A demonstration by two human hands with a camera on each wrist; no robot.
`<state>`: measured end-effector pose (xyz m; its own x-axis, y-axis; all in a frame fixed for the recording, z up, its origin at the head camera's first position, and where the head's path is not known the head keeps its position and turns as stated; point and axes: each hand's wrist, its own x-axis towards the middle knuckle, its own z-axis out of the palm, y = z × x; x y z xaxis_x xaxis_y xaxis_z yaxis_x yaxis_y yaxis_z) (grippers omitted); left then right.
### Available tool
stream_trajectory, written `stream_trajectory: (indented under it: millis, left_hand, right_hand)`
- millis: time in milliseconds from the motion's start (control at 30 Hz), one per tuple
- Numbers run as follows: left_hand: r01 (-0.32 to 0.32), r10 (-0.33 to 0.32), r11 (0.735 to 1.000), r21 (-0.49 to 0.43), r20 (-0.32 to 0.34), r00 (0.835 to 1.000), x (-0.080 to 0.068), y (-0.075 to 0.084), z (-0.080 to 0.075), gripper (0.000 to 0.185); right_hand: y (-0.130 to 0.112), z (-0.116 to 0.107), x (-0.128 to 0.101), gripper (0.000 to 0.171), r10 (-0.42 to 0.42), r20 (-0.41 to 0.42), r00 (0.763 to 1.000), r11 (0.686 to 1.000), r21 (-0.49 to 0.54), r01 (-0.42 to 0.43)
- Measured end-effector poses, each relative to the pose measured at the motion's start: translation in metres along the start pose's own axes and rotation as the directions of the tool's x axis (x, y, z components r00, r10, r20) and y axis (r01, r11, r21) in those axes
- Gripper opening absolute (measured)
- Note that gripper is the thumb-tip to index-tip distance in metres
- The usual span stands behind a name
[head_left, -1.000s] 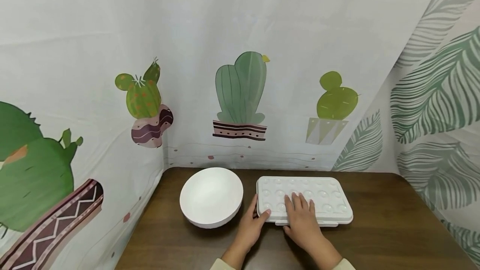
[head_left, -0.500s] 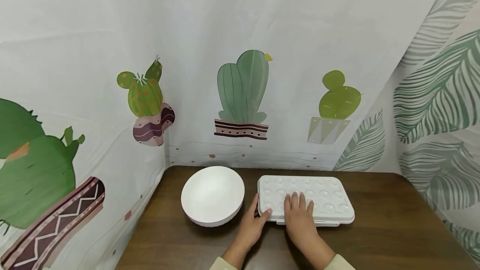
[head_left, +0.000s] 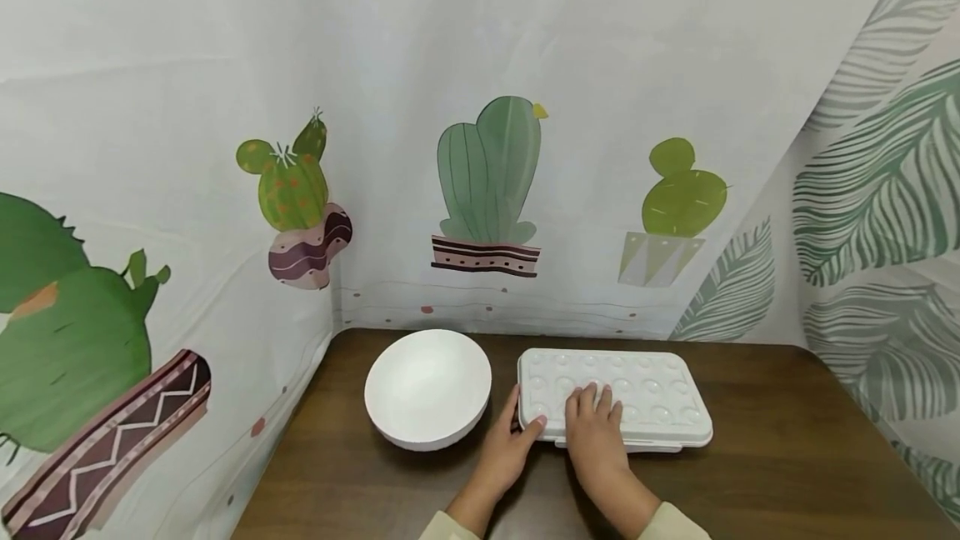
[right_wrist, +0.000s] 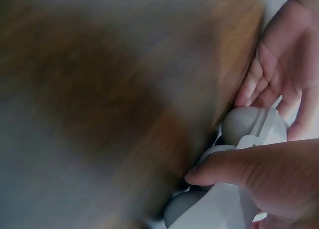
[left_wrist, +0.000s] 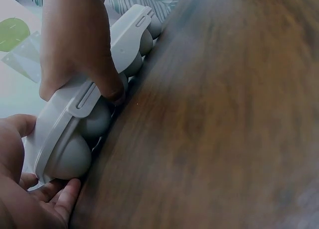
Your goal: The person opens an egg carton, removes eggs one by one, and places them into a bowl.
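The white egg tray (head_left: 622, 394), lid closed, lies flat on the brown wooden surface (head_left: 787, 457), its long side running left to right and its near edge facing the person. The right hand (head_left: 595, 432) rests on the lid's near-left part, fingers spread flat on top while the thumb curls under the front rim beside a latch tab (left_wrist: 84, 97), so it grips that edge. The left hand (head_left: 512, 448) cups the tray's near-left corner, thumb on the lid and fingers tucked under the cups. Just left of the tray, apart from it by a thin gap, stands a white bowl (head_left: 427, 387). A cactus-print curtain (head_left: 480, 173) hangs close behind both. Bare wood stretches to the right of the tray and in front of it, towards the person.
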<state>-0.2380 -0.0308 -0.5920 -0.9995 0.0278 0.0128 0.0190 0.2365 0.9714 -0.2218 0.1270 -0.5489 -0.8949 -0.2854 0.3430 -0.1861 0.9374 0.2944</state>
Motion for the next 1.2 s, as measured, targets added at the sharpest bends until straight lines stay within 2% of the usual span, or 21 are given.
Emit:
stream_trajectory:
  millis: [367, 800, 1000, 1200]
  left_hand:
    - [0.000, 0.000, 1.000, 0.022, -0.003, 1.000, 0.0002, -0.0002, 0.0003, 0.081]
    - [-0.026, 0.025, 0.999, 0.024, 0.019, 0.999, -0.0012, 0.0000, -0.0014, 0.081]
    - [-0.048, 0.047, 0.999, 0.016, 0.033, 0.998, -0.0021, 0.0013, -0.0028, 0.080]
    - [-0.044, 0.044, 0.999, 0.012, 0.033, 0.998, -0.0021, 0.0006, -0.0032, 0.080]
  right_hand:
    - [-0.0022, 0.0059, -0.0012, 0.040, 0.007, -0.067, 0.998, 0.999, -0.033, -0.010]
    - [-0.0053, 0.0037, -0.0056, 0.042, 0.000, -0.130, 0.992, 0.997, -0.081, -0.011]
    - [-0.0069, 0.0023, -0.0052, 0.044, 0.001, -0.106, 0.994, 0.996, -0.089, -0.011]
    - [-0.0065, 0.0016, -0.0049, 0.044, 0.007, -0.091, 0.996, 0.997, -0.079, -0.015]
